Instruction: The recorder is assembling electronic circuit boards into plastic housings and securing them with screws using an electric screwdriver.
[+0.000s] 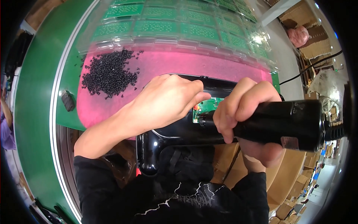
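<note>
A glossy black plastic housing point(175, 135) lies in front of me, with a green circuit board point(214, 101) set inside it. My right hand point(242, 108) is wrapped round a black electric screwdriver point(287, 125), held nearly level. Its narrow ribbed tip end points left, over the lower part of the board. My left hand point(167, 98) lies across the housing's upper left, fingers bent and thumb close to the forefinger beside the board's left edge. Whatever sits between those fingertips is hidden. The screwdriver and right hand cover the board's right part.
Small black screws point(110, 72) lie heaped on a pink mat point(160, 61). Behind it stand clear plastic trays point(171, 46) with several green circuit boards. A dark lump point(68, 101) lies on the green table point(35, 93) at left. Cardboard boxes point(285, 179) stand right; another person point(6, 130) is far left.
</note>
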Demonstrator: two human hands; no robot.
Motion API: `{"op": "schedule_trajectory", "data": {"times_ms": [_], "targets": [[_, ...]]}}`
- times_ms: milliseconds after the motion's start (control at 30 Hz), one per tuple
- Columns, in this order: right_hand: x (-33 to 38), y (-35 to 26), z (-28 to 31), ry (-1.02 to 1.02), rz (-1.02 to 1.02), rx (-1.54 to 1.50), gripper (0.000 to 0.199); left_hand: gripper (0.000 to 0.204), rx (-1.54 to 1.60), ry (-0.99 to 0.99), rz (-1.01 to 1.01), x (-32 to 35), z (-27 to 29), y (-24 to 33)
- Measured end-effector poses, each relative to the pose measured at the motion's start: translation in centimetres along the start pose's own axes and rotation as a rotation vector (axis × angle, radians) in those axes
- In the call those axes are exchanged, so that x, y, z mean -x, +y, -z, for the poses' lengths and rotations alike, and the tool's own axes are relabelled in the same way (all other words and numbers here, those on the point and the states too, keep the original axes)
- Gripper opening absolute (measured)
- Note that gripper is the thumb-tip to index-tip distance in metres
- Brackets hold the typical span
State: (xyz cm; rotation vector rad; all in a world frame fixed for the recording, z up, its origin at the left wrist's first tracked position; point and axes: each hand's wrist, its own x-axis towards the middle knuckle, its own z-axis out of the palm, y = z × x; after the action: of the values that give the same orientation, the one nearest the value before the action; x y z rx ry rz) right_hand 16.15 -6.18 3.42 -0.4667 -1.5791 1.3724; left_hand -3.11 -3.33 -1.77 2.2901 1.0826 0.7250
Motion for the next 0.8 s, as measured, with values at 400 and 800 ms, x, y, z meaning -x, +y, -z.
{"op": "schedule_trajectory", "data": {"times_ms": [400,800], "targets": [[0.7,-0.8,1.1,0.203,0.442,-0.161,0.059,0.018,0.122,-0.107,-0.271,-0.3,-0.4,-0.8],[1.5,-2.8,3.0,0.192,0.456,-0.166,0.056,0.048,0.359,-0.039,-0.137,-0.7,0.1,0.4]]}}
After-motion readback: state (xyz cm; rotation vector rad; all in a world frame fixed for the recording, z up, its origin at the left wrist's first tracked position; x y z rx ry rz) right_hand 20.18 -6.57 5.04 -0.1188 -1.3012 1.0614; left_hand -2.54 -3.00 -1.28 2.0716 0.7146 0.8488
